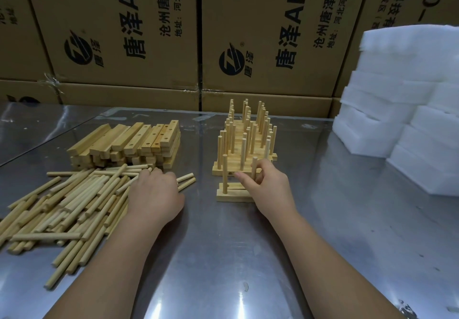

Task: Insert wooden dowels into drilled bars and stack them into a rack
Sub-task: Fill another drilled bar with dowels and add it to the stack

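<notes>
A heap of loose wooden dowels (pixel 64 204) lies at the left. Behind it sits a stack of drilled bars (pixel 131 144). At the middle stands the rack of bars with upright dowels (pixel 246 139). In front of it lies a single bar (pixel 231 195) with one dowel (pixel 224 173) standing in its left hole. My right hand (pixel 263 184) pinches a second dowel (pixel 254 164) upright over that bar's right part. My left hand (pixel 155 194) rests palm-down on the heap's right edge, its fingertips among the dowels; whether it grips one is hidden.
Cardboard boxes (pixel 149 32) wall off the back of the steel table (pixel 236 256). A pile of white foam blocks (pixel 407 119) stands at the right. Two dowels (pixel 186 180) stick out past my left hand.
</notes>
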